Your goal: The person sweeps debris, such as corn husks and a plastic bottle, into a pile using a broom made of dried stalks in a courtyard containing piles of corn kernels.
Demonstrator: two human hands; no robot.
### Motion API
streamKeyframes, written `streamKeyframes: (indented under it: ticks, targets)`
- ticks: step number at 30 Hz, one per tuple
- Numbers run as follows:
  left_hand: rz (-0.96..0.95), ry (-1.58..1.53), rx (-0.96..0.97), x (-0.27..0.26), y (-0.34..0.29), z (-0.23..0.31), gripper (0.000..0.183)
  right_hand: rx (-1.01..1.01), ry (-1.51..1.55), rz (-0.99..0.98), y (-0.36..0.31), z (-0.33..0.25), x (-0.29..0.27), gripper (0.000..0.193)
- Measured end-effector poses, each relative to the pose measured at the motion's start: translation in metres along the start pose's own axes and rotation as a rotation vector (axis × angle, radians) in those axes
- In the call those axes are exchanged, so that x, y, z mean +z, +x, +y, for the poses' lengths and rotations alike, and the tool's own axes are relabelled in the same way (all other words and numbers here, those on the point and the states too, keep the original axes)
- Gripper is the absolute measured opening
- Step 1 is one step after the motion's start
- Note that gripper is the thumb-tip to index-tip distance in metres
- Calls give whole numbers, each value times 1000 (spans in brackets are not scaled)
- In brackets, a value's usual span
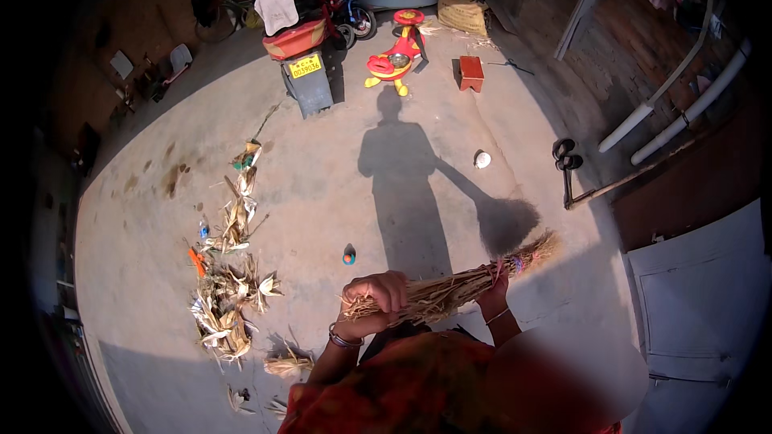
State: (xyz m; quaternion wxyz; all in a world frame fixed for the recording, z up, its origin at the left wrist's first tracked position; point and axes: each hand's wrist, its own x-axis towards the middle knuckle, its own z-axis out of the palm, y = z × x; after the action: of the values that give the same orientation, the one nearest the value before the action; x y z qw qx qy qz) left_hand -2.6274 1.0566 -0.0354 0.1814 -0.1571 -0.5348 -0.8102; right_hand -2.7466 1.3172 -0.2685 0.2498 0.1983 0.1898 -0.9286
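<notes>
Across the front of my body lies a broom of dry straw [442,293], tilted up toward the right. Pink and purple ties bind it near its right end. My left hand [378,301] wraps its fingers round the left end. Farther along, my right hand [492,297] grips the broom from below, its fingers partly hidden by the straw. The broom is off the ground, and a wide fan-shaped shadow [507,223] falls on the concrete beyond it.
Dry corn husks [221,317] lie in a heap along the left, with an orange object [196,262] among them. A small round object [349,258] sits ahead. Farther off stand a scooter [308,88], a ride-on toy [392,68], a red stool [471,72] and a sack [462,12].
</notes>
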Motion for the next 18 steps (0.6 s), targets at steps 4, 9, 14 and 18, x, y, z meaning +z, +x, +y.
streamKeyframes:
  ticks: [4, 9, 14, 18]
  targets:
    - [139, 17, 152, -64, 25, 8, 27, 115, -63, -279, 81, 26, 50, 30]
    - [334, 81, 188, -110, 61, 7, 28, 241, 9, -239, 166, 51, 124, 25]
    - [440, 206, 232, -156, 117, -21, 29, 421, 58, -296, 278, 62, 181, 30]
    - [561, 250, 240, -183, 184, -58, 27, 541, 16, -253, 387, 56, 205, 30]
